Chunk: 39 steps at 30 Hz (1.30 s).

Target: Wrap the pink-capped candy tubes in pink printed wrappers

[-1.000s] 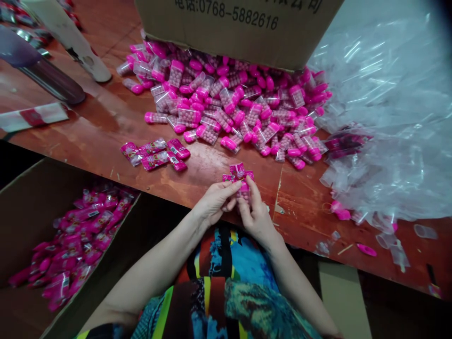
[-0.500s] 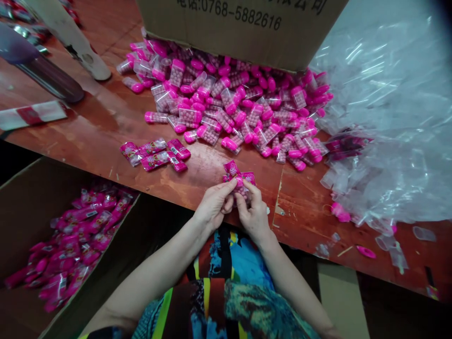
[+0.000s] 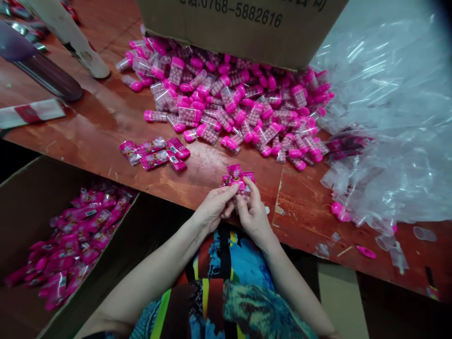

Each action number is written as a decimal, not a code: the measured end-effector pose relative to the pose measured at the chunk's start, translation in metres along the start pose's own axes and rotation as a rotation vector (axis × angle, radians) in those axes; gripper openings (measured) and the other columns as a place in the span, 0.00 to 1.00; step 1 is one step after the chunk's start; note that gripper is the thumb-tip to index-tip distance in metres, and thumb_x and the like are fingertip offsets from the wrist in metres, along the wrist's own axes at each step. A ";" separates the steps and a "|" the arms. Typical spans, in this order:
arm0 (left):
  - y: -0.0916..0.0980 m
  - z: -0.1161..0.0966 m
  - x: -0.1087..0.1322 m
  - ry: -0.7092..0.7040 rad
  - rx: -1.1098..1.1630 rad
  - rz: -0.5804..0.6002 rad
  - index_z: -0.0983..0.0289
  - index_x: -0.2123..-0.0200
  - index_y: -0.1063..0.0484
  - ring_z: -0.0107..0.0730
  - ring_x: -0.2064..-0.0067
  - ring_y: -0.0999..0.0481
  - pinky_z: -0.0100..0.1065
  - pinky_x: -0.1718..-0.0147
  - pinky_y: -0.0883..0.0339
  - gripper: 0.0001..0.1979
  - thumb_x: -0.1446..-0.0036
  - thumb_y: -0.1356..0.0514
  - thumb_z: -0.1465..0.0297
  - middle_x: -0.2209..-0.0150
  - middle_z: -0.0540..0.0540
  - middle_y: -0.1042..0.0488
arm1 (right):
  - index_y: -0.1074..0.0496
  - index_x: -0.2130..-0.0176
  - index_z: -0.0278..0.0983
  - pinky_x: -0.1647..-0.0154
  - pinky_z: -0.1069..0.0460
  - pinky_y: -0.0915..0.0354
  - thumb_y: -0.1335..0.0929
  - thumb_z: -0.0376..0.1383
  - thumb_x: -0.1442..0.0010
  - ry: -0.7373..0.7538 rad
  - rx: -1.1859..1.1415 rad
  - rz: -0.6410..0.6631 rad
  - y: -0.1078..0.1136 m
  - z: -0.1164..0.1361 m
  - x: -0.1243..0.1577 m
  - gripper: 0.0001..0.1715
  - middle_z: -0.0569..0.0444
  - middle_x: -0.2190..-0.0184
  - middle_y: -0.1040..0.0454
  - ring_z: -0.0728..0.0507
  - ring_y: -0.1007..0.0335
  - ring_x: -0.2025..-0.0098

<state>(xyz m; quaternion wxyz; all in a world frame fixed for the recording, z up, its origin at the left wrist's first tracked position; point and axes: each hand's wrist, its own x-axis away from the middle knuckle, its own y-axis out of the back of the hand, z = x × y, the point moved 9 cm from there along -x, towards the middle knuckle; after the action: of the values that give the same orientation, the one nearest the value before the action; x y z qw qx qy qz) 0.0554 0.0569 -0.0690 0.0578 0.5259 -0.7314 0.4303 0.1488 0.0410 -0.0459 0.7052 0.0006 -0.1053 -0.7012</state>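
Between the fingertips of both hands, at the table's near edge, is a small clear candy container (image 3: 240,185) with a pink cap and pink beads inside. My left hand (image 3: 216,205) pinches it from the left. From the right, my right hand (image 3: 253,211) grips it with thumb and fingers. Just beyond the fingertips lie pink printed wrappers (image 3: 234,170), partly hidden by the hands. A big heap of similar capped containers (image 3: 226,110) spreads farther back. To the left rests a small group of wrapped containers (image 3: 155,153).
A cardboard carton (image 3: 229,33) stands over the back of the heap. Clear plastic bags (image 3: 384,117) cover the table's right side. Below left, an open box (image 3: 21,188) holds many wrapped pieces. A dark bottle-like cylinder (image 3: 52,75) and a loose pink cap (image 3: 366,252) lie on the table.
The container's pink cap now lies more sideways between my fingers, slightly lower. My right index finger has shifted a little, and more of the wrappers shows behind the hands.
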 end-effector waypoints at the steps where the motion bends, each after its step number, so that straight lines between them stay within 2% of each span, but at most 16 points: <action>1: 0.000 -0.001 0.000 0.002 0.014 -0.006 0.67 0.70 0.26 0.15 0.86 0.48 0.25 0.84 0.62 0.19 0.43 0.33 0.56 0.85 0.45 0.36 | 0.41 0.33 0.45 0.65 0.50 0.32 0.33 0.45 0.31 -0.002 0.023 0.010 0.001 0.000 -0.001 0.31 0.55 0.68 0.27 0.45 0.29 0.68; 4: -0.005 -0.006 -0.002 0.001 0.071 0.024 0.67 0.67 0.25 0.15 0.85 0.48 0.25 0.83 0.58 0.16 0.42 0.33 0.58 0.85 0.44 0.38 | 0.46 0.31 0.45 0.71 0.52 0.34 0.31 0.46 0.33 -0.059 -0.149 0.048 0.001 -0.005 -0.003 0.37 0.59 0.73 0.28 0.47 0.32 0.74; 7: -0.010 -0.009 -0.003 0.011 0.104 0.074 0.68 0.66 0.25 0.16 0.85 0.47 0.25 0.82 0.53 0.15 0.41 0.34 0.60 0.86 0.44 0.39 | 0.52 0.30 0.46 0.83 0.56 0.48 0.33 0.48 0.32 -0.161 -0.381 0.086 -0.003 -0.013 -0.001 0.40 0.63 0.75 0.31 0.52 0.48 0.84; 9: -0.011 -0.009 -0.004 0.021 0.097 0.087 0.68 0.67 0.25 0.17 0.85 0.46 0.26 0.82 0.53 0.15 0.40 0.35 0.60 0.86 0.44 0.38 | 0.51 0.31 0.45 0.86 0.57 0.53 0.34 0.49 0.32 -0.195 -0.430 0.100 -0.005 -0.017 0.002 0.37 0.63 0.76 0.31 0.54 0.54 0.86; 11: -0.010 -0.007 -0.006 0.022 0.092 0.076 0.68 0.67 0.24 0.18 0.85 0.46 0.26 0.82 0.53 0.16 0.40 0.35 0.59 0.87 0.44 0.40 | 0.48 0.33 0.45 0.83 0.57 0.46 0.33 0.48 0.32 -0.158 -0.397 0.069 -0.004 -0.016 0.005 0.35 0.62 0.75 0.31 0.52 0.46 0.83; 14: -0.005 -0.006 -0.009 -0.008 0.104 0.018 0.68 0.69 0.24 0.16 0.86 0.48 0.25 0.83 0.55 0.16 0.42 0.32 0.59 0.88 0.43 0.42 | 0.46 0.33 0.46 0.67 0.52 0.31 0.32 0.45 0.32 -0.041 -0.222 0.003 0.001 -0.011 0.008 0.33 0.58 0.70 0.26 0.47 0.29 0.71; 17: -0.001 -0.003 -0.011 -0.023 0.125 -0.037 0.68 0.73 0.26 0.14 0.86 0.50 0.25 0.84 0.59 0.16 0.46 0.29 0.60 0.87 0.44 0.39 | 0.45 0.33 0.46 0.59 0.47 0.29 0.33 0.43 0.32 0.031 -0.052 -0.019 0.001 -0.010 0.011 0.33 0.53 0.63 0.23 0.44 0.25 0.65; 20: 0.000 0.001 -0.011 0.003 0.115 -0.046 0.68 0.74 0.25 0.14 0.86 0.50 0.26 0.84 0.59 0.18 0.45 0.30 0.58 0.88 0.44 0.40 | 0.47 0.32 0.46 0.58 0.46 0.29 0.34 0.43 0.31 0.018 -0.099 -0.019 -0.001 -0.011 0.012 0.33 0.53 0.64 0.23 0.44 0.25 0.64; 23: -0.002 0.004 -0.009 0.051 0.066 0.013 0.70 0.70 0.22 0.16 0.86 0.47 0.26 0.84 0.56 0.21 0.43 0.33 0.55 0.87 0.45 0.39 | 0.50 0.31 0.46 0.67 0.51 0.31 0.33 0.44 0.31 -0.056 -0.286 -0.006 -0.003 -0.011 0.010 0.36 0.59 0.71 0.28 0.47 0.31 0.71; 26: -0.003 0.003 -0.005 0.067 0.044 0.087 0.70 0.67 0.21 0.18 0.86 0.44 0.27 0.83 0.53 0.21 0.40 0.36 0.55 0.86 0.49 0.34 | 0.52 0.30 0.47 0.83 0.57 0.47 0.33 0.47 0.32 -0.165 -0.425 0.049 -0.007 -0.013 0.009 0.38 0.63 0.76 0.33 0.52 0.46 0.82; 28: -0.002 0.000 -0.003 0.063 0.033 0.089 0.69 0.69 0.22 0.18 0.85 0.45 0.27 0.83 0.53 0.19 0.39 0.36 0.57 0.85 0.50 0.32 | 0.52 0.30 0.47 0.85 0.57 0.55 0.34 0.48 0.31 -0.215 -0.448 0.099 -0.010 -0.015 0.009 0.39 0.64 0.77 0.34 0.53 0.53 0.84; 30: 0.000 -0.003 -0.002 0.048 0.012 0.062 0.69 0.70 0.23 0.18 0.85 0.46 0.27 0.83 0.54 0.19 0.39 0.36 0.57 0.86 0.48 0.34 | 0.51 0.30 0.45 0.83 0.56 0.48 0.34 0.48 0.31 -0.178 -0.382 0.096 -0.007 -0.012 0.008 0.38 0.62 0.76 0.32 0.51 0.46 0.82; 32: 0.001 -0.006 -0.003 0.026 0.012 0.023 0.68 0.69 0.23 0.17 0.85 0.47 0.27 0.83 0.57 0.19 0.40 0.35 0.56 0.86 0.46 0.36 | 0.51 0.30 0.45 0.74 0.53 0.36 0.34 0.45 0.30 -0.083 -0.247 0.073 -0.003 -0.005 0.007 0.36 0.59 0.72 0.28 0.48 0.34 0.75; 34: 0.001 -0.008 -0.005 -0.008 0.053 -0.024 0.68 0.70 0.25 0.16 0.85 0.49 0.27 0.84 0.59 0.19 0.43 0.32 0.56 0.86 0.44 0.39 | 0.49 0.30 0.45 0.65 0.49 0.31 0.35 0.43 0.30 0.007 -0.067 0.058 0.000 0.003 0.008 0.34 0.55 0.68 0.24 0.45 0.28 0.68; 37: 0.001 -0.010 -0.007 -0.068 0.121 -0.080 0.66 0.75 0.29 0.15 0.86 0.50 0.26 0.84 0.59 0.19 0.47 0.29 0.58 0.87 0.42 0.43 | 0.44 0.32 0.45 0.64 0.46 0.30 0.34 0.42 0.31 0.064 0.161 0.032 0.003 0.007 0.010 0.32 0.53 0.68 0.23 0.42 0.26 0.68; 39: 0.001 -0.009 -0.008 -0.084 0.133 -0.072 0.67 0.75 0.29 0.14 0.85 0.50 0.25 0.84 0.57 0.19 0.47 0.29 0.58 0.86 0.43 0.41 | 0.44 0.32 0.45 0.65 0.46 0.30 0.34 0.42 0.31 0.062 0.148 0.031 0.003 0.007 0.011 0.32 0.53 0.67 0.23 0.42 0.26 0.69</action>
<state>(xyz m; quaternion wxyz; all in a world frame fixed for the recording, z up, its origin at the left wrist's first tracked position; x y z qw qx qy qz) 0.0553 0.0692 -0.0682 0.0077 0.5721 -0.6836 0.4531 0.1504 0.0315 -0.0369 0.7169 0.0727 -0.1352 -0.6801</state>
